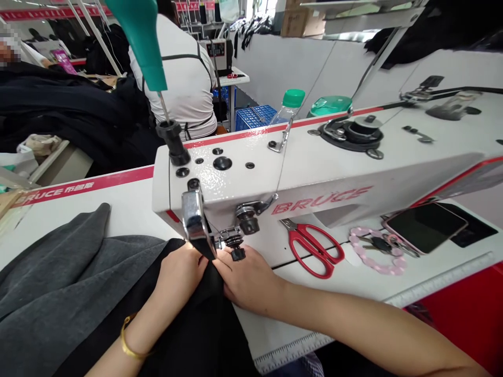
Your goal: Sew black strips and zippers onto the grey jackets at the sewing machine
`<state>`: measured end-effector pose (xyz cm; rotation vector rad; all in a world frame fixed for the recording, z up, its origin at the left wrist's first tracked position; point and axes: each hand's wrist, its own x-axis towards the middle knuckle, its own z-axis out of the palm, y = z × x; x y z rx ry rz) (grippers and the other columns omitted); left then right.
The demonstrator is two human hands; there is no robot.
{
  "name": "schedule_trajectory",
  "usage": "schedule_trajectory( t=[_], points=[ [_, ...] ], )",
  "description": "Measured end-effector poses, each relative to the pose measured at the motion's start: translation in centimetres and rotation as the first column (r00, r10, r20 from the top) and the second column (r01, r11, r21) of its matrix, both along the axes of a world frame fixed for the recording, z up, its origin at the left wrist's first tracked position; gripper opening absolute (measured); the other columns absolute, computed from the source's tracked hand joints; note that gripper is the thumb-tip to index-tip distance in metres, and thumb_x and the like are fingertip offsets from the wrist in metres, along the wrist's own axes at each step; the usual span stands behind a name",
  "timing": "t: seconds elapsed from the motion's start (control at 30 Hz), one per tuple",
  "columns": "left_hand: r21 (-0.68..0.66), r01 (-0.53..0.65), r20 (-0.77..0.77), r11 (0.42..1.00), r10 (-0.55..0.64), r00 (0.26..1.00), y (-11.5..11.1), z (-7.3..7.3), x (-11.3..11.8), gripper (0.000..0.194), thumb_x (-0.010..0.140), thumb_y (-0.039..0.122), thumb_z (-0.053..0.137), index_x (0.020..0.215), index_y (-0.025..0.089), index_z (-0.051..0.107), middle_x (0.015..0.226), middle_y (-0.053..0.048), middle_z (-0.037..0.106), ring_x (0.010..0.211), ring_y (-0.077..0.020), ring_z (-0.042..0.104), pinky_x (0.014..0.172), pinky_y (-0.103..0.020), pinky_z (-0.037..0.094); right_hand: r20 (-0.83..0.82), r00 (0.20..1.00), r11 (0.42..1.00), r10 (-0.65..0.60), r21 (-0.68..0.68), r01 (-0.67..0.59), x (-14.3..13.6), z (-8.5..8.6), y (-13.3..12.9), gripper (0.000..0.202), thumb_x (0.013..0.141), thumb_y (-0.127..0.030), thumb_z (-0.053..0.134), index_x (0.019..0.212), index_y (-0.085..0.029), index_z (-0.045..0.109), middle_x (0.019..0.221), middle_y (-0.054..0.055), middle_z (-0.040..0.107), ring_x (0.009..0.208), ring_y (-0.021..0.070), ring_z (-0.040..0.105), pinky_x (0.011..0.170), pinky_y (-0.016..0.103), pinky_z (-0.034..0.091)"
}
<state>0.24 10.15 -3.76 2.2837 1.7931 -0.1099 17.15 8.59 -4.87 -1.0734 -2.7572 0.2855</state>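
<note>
Dark cloth, black on one part point(196, 314) and grey on another point(74, 277), runs under the head of a white sewing machine point(314, 173) and drapes toward me. My left hand point(178, 275), with a gold bracelet point(128, 337) at the wrist, is closed on the black cloth left of the needle area. Close by on the right, my right hand point(249, 280) pinches the same cloth, fingers and thumb pointed in at the needle area. The machine's head and tension knobs point(238, 246) partly cover my fingertips, and the needle itself is hidden.
Red-handled scissors point(314, 251), a pink bead bracelet point(377, 251) with keys and a phone point(426, 228) lie right of my right hand. A teal-handled screwdriver point(145, 47) stands in the machine top. A bottle point(288, 107) is behind. Another person point(181, 78) sits ahead, back turned.
</note>
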Motion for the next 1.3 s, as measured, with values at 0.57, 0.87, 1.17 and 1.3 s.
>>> schedule_trajectory(
  t=[0.57,0.87,1.17,1.3],
  points=[
    [0.074,-0.104,-0.199,0.992,0.117,0.973,0.2,0.3,1.1,0.033,0.085,0.033,0.038,0.093,0.019,0.067,0.076,-0.008,0.065,0.069,-0.0226,0.061,0.053,-0.026,0.039,-0.337,0.895,0.933,-0.291,-0.306,0.188,2.2,0.6,3.6,0.035,0.089,-0.029,0.034,0.062,-0.015,0.051,0.061,0.001,0.052,0.055,0.0104,0.042,0.051,0.024,0.024],
    [0.041,-0.123,-0.103,0.992,0.126,0.987,-0.3,0.8,1.1,0.03,0.085,0.034,0.04,0.097,0.025,0.065,0.082,-0.005,0.067,0.071,-0.0225,0.062,0.056,-0.027,0.041,-0.579,0.675,0.872,-0.457,-0.441,0.212,1.7,-1.1,3.4,0.044,0.091,-0.039,0.031,0.066,-0.015,0.059,0.058,-0.001,0.055,0.054,0.0093,0.047,0.052,0.021,0.028],
    [0.078,-0.093,0.029,0.993,0.091,0.995,-0.9,0.5,0.7,0.025,0.084,0.033,0.043,0.092,0.028,0.066,0.093,-0.002,0.064,0.077,-0.0195,0.061,0.063,-0.027,0.042,-0.524,0.651,0.825,-0.549,-0.465,0.322,0.8,-0.3,2.4,0.039,0.091,-0.035,0.033,0.063,-0.016,0.052,0.057,0.0,0.057,0.055,0.0111,0.05,0.054,0.022,0.03],
    [0.147,-0.085,0.03,0.985,0.082,0.996,-1.1,-0.2,0.4,0.027,0.084,0.034,0.042,0.094,0.025,0.066,0.089,-0.003,0.064,0.074,-0.0166,0.059,0.061,-0.024,0.041,-0.543,0.621,0.804,-0.565,-0.533,0.265,0.3,0.0,1.8,0.035,0.091,-0.035,0.031,0.072,-0.017,0.055,0.063,0.0,0.061,0.055,0.0111,0.053,0.053,0.022,0.03]
  ],
)
